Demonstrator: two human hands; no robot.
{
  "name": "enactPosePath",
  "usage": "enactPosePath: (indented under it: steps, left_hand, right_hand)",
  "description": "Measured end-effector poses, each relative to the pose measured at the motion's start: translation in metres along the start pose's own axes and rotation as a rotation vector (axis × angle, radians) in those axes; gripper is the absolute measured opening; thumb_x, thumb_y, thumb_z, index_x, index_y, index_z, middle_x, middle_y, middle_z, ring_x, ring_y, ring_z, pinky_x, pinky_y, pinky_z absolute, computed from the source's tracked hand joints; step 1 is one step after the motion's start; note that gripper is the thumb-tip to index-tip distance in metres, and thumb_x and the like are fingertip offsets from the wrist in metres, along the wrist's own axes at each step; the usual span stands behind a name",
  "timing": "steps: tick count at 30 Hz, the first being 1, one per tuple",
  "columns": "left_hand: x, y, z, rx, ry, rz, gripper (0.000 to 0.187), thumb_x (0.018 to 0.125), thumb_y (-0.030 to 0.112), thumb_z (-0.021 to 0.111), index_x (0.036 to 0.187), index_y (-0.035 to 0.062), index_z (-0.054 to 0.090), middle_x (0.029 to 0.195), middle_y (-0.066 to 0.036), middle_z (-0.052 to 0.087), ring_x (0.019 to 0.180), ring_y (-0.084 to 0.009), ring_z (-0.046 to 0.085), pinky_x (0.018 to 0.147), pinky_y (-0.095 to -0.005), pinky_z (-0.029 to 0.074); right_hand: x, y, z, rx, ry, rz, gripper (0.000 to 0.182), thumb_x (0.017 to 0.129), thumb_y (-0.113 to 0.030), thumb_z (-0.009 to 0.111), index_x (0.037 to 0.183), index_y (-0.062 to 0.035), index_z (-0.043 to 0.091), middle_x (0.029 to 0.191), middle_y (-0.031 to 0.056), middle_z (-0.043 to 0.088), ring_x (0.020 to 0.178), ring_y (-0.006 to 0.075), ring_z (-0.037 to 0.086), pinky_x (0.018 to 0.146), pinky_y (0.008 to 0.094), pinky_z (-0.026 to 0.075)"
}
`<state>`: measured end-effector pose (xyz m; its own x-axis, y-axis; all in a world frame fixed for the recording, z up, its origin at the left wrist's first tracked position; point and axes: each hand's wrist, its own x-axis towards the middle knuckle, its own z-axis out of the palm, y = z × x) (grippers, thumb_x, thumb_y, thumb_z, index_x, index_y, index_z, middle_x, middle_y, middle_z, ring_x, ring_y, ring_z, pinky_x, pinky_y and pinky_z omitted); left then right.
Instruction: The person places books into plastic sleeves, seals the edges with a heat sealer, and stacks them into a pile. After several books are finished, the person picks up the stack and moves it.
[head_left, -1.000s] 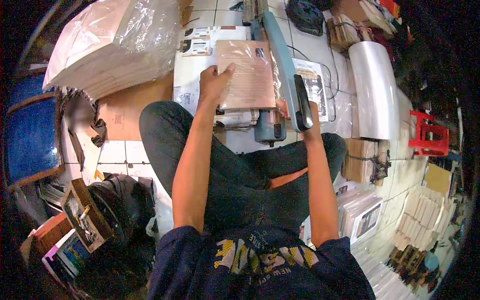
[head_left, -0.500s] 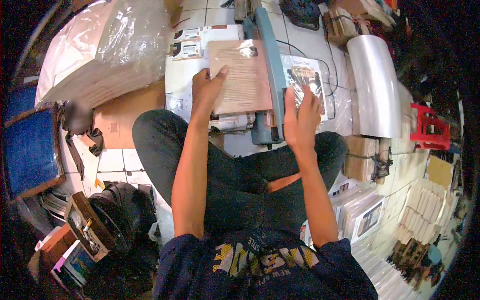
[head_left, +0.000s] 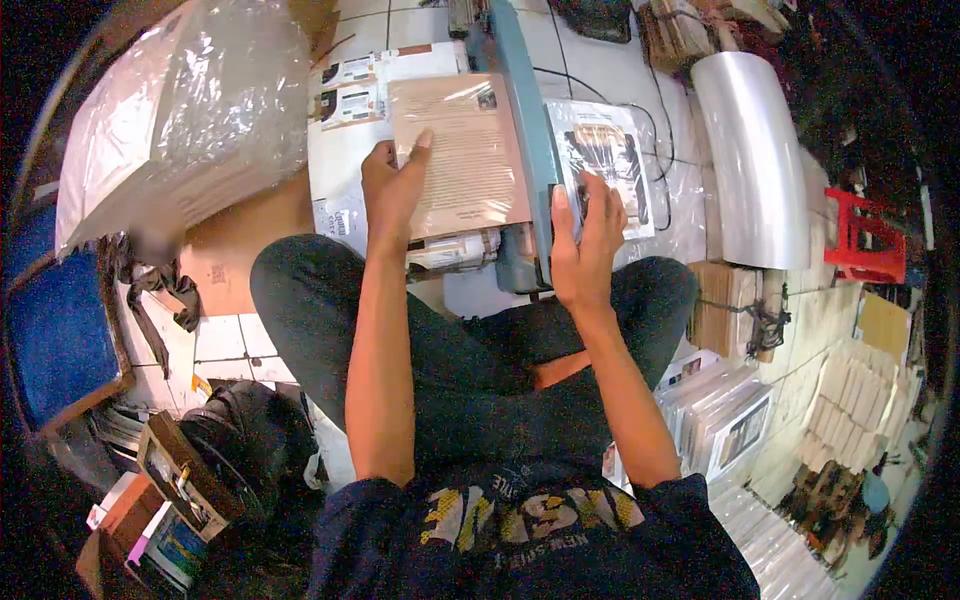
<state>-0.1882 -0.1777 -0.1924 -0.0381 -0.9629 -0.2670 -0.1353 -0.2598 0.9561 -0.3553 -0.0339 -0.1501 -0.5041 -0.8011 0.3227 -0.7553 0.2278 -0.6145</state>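
My left hand (head_left: 395,195) grips the left edge of a tan book (head_left: 460,150) with printed text, wrapped in shiny clear film; the thumb lies on top and the other fingers are partly hidden. The book's right edge meets the long blue-grey arm of a bag sealer (head_left: 522,110). On the other side of that arm is my right hand (head_left: 590,240), fingers apart and slightly bent, its thumb against or close to the arm's near end. Beyond its fingertips lies a film-covered sheet or book (head_left: 605,150) with a picture on it.
A large plastic-wrapped stack (head_left: 190,130) stands at left. To the right are a roll of clear film (head_left: 750,160), a red stool (head_left: 866,235) and a tied bundle of books (head_left: 725,300). A black cable (head_left: 668,165) curves over the tiles. Wrapped books (head_left: 720,415) stand by my right knee.
The view has shifted a little, moving most things leftward. My right hand has drawn slightly nearer my body, with its fingers more bent. My left hand keeps its hold on the book.
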Motion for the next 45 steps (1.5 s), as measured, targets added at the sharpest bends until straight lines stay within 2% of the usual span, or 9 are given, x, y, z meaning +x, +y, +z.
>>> enactPosePath:
  steps: [13, 15, 21, 28, 31, 34, 38, 42, 45]
  left_hand:
    - [-0.016, 0.055, -0.020, -1.222, -0.202, 0.014, 0.040, 0.101, 0.031, 0.042, 0.123, -0.0013, 0.050, 0.112, -0.010, 0.062, 0.101, -0.0179, 0.060, 0.084, -0.0314, 0.050]
    - [0.039, -0.009, -0.027, -1.479, -1.133, 0.245, 0.058, 0.096, 0.040, 0.046, 0.137, -0.0017, 0.039, 0.106, -0.014, 0.059, 0.088, -0.0216, 0.055, 0.072, -0.0358, 0.052]
    - [0.012, 0.003, -0.016, -1.674, -1.032, 0.017, 0.087, 0.089, 0.055, 0.049, 0.142, -0.0097, 0.023, 0.095, -0.020, 0.055, 0.072, -0.0294, 0.048, 0.064, -0.0378, 0.042]
    - [0.024, 0.010, -0.018, -1.400, -1.286, 0.004, 0.089, 0.088, 0.061, 0.042, 0.143, -0.0075, 0.024, 0.106, -0.024, 0.056, 0.075, -0.0299, 0.053, 0.061, -0.0389, 0.043]
    - [0.011, 0.006, -0.006, -1.446, -1.307, -0.041, 0.084, 0.090, 0.060, 0.040, 0.143, -0.0038, 0.026, 0.110, -0.023, 0.057, 0.079, -0.0303, 0.057, 0.064, -0.0399, 0.046]
    - [-0.016, 0.014, -0.007, -1.366, -1.233, -0.132, 0.082, 0.091, 0.059, 0.040, 0.143, -0.0026, 0.027, 0.110, -0.023, 0.058, 0.079, -0.0302, 0.058, 0.065, -0.0393, 0.048]
    - [-0.058, 0.031, 0.015, -1.200, -1.357, -0.319, 0.079, 0.092, 0.058, 0.039, 0.143, -0.0011, 0.029, 0.110, -0.023, 0.059, 0.079, -0.0301, 0.060, 0.066, -0.0385, 0.050]
    - [-0.117, 0.043, 0.054, -0.966, -1.614, -0.551, 0.076, 0.093, 0.058, 0.039, 0.143, 0.0004, 0.030, 0.110, -0.022, 0.060, 0.079, -0.0300, 0.062, 0.066, -0.0378, 0.051]
    - [-0.157, 0.047, 0.073, -0.753, -1.813, -0.716, 0.074, 0.093, 0.057, 0.039, 0.142, 0.0015, 0.031, 0.110, -0.022, 0.061, 0.079, -0.0300, 0.063, 0.067, -0.0372, 0.053]
  right_hand:
    - [0.065, -0.003, -0.063, 0.399, -0.387, 0.315, 0.037, 0.095, -0.024, 0.050, 0.126, -0.0036, 0.054, 0.117, 0.0154, 0.061, 0.102, 0.0244, 0.060, 0.091, 0.0348, 0.045]
    - [0.059, 0.040, -0.053, 0.412, -0.486, 0.146, 0.046, 0.089, -0.013, 0.058, 0.134, -0.0081, 0.048, 0.113, 0.0123, 0.063, 0.098, 0.0190, 0.060, 0.087, 0.0313, 0.047]
    - [0.016, 0.015, -0.023, 0.267, -0.243, -0.376, 0.058, 0.063, -0.022, 0.089, 0.110, -0.0050, 0.059, 0.085, 0.0092, 0.065, 0.076, 0.0191, 0.063, 0.071, 0.0306, 0.051]
    - [0.038, 0.067, -0.024, 0.064, 0.049, -0.449, 0.015, 0.085, -0.015, 0.067, 0.093, -0.0027, 0.067, 0.079, 0.0125, 0.067, 0.066, 0.0197, 0.064, 0.058, 0.0318, 0.049]
    - [0.070, 0.090, -0.061, 0.119, 0.193, 0.230, 0.026, 0.084, -0.015, 0.068, 0.107, -0.0023, 0.067, 0.090, 0.0135, 0.070, 0.077, 0.0232, 0.068, 0.068, 0.0353, 0.053]
    - [0.078, 0.110, -0.098, -0.201, 0.433, -0.110, 0.074, 0.079, -0.011, 0.070, 0.141, 0.0009, 0.033, 0.131, 0.0213, 0.050, 0.118, 0.0297, 0.053, 0.098, 0.0379, 0.045]
    - [0.026, -0.033, -0.186, -0.109, 0.357, -0.385, 0.089, 0.063, -0.019, 0.076, 0.140, -0.0015, 0.035, 0.139, 0.0197, 0.041, 0.128, 0.0340, 0.042, 0.106, 0.0416, 0.034]
    - [-0.025, -0.075, -0.205, 0.227, 0.090, -0.880, 0.038, 0.079, -0.026, 0.066, 0.114, -0.0121, 0.062, 0.128, 0.0107, 0.053, 0.127, 0.0332, 0.042, 0.109, 0.0590, 0.019]
    - [-0.024, -0.078, -0.255, -0.225, 0.127, -0.838, 0.022, 0.082, -0.025, 0.059, 0.098, -0.0117, 0.063, 0.098, 0.0035, 0.064, 0.112, 0.0213, 0.057, 0.104, 0.0526, 0.036]
